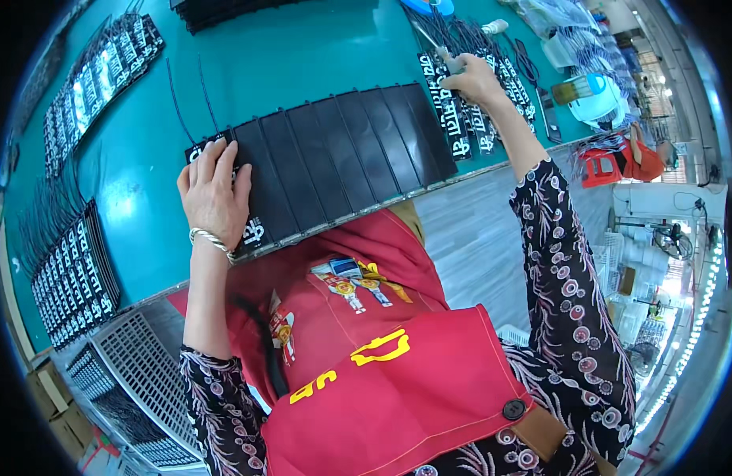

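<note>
My left hand (214,190) lies with its fingers outstretched on a black strip with white characters (255,232), at the left end of a row of black panels (326,155). Two thin black wires (203,87) run from the strip's far end. At the far right of the table, my right hand (475,81) is closed in a pinch around the pale end of a slim stick-like tool (439,47), whose kind I cannot make out. Under and beside that hand lie several printed black strips (459,131) with dark wires.
Stacks of wired black strips lie at the left (76,274) and far left (104,75). A dark stack (231,12) sits at the back. Scissors (526,62), a jar of yellowish liquid (571,91) and plastic bags (560,24) are at the right. A white crate (148,365) stands below left.
</note>
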A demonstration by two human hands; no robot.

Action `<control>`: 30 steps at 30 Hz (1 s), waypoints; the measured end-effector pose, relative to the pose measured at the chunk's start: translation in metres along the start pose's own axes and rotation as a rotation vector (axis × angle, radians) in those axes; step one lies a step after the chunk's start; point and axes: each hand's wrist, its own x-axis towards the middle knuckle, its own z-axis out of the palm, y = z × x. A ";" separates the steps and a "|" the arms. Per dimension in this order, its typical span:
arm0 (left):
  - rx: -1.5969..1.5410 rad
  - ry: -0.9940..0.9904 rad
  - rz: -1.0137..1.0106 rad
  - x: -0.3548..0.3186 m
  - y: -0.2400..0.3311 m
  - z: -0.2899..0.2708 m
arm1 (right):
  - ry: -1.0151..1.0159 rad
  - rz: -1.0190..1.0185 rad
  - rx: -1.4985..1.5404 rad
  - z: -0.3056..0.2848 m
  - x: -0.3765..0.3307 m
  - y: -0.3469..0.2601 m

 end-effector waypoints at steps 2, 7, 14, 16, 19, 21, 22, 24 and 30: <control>0.002 -0.009 -0.008 0.003 -0.002 -0.009 | 0.040 -0.056 0.003 -0.001 0.007 0.000; -0.034 0.025 0.004 0.000 -0.013 -0.011 | 0.115 -0.175 0.470 -0.008 -0.011 -0.059; -0.029 -0.021 -0.037 -0.008 -0.024 -0.007 | -0.138 -0.239 1.006 0.062 -0.058 -0.212; -0.055 -0.018 -0.037 -0.009 -0.023 -0.003 | -0.377 -0.346 1.305 0.096 -0.062 -0.216; -0.055 -0.013 -0.059 -0.013 -0.035 -0.003 | -0.373 -0.310 1.082 0.127 -0.080 -0.249; -0.086 -0.009 -0.068 -0.014 -0.036 -0.004 | -0.443 -0.347 0.979 0.145 -0.085 -0.248; -0.094 -0.029 -0.073 -0.015 -0.039 -0.005 | -0.480 -0.372 0.987 0.150 -0.091 -0.251; -0.088 -0.013 -0.086 -0.017 -0.040 -0.004 | -0.548 -0.305 0.891 0.146 -0.095 -0.251; -0.117 0.058 -0.093 -0.018 -0.037 -0.007 | -0.517 -0.481 0.765 0.162 -0.081 -0.241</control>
